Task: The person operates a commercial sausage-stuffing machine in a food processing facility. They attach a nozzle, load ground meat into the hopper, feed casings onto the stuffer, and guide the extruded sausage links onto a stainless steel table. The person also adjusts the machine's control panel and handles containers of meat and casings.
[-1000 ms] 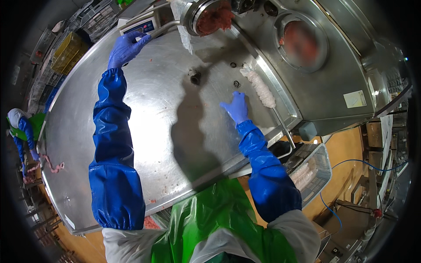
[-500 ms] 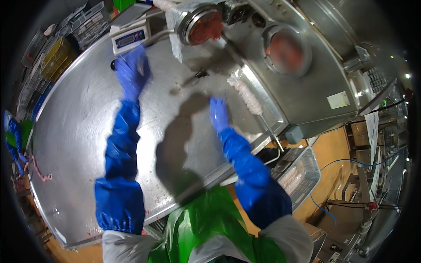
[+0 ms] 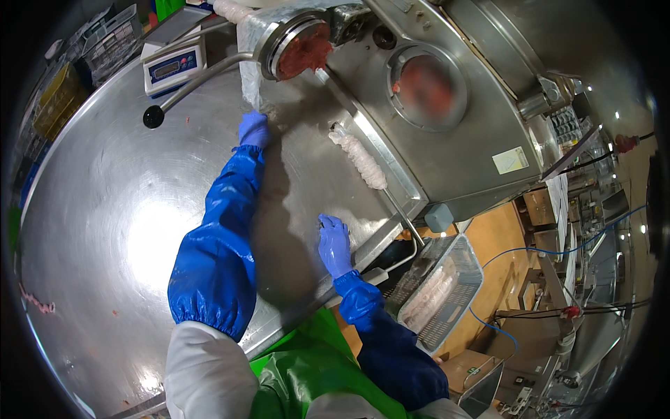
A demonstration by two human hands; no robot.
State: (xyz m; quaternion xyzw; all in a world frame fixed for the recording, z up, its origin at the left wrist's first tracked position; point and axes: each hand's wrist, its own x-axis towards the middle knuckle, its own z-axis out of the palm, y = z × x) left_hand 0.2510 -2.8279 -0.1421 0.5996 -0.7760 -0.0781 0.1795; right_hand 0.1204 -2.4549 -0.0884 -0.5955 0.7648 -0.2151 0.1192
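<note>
My left hand (image 3: 253, 130), in a blue glove, is closed around the lower end of a whitish plastic film (image 3: 251, 84) hanging from the machine's round metal outlet (image 3: 269, 52). Red ground meat (image 3: 303, 56) fills that outlet. A lever with a black ball knob (image 3: 153, 116) slants down from it to the left. Low over the near right part of the steel table (image 3: 105, 209), my right hand (image 3: 335, 244) has its fingers curled together, with a small dark bit at the fingertips that I cannot make out. Beyond it, a gathered white casing (image 3: 359, 157) sits on a metal rod (image 3: 401, 209).
A scale (image 3: 173, 66) stands at the far left. The steel machine housing (image 3: 474, 133) has a round opening with red meat (image 3: 422, 87). A grey crate (image 3: 447, 293) with a pale wrapped thing sits at right. A pinkish strand (image 3: 35, 300) lies at the table's left edge.
My left hand has left the lever's knob and moved right to the hanging film. My right hand has drawn back toward me. The whole view has shifted.
</note>
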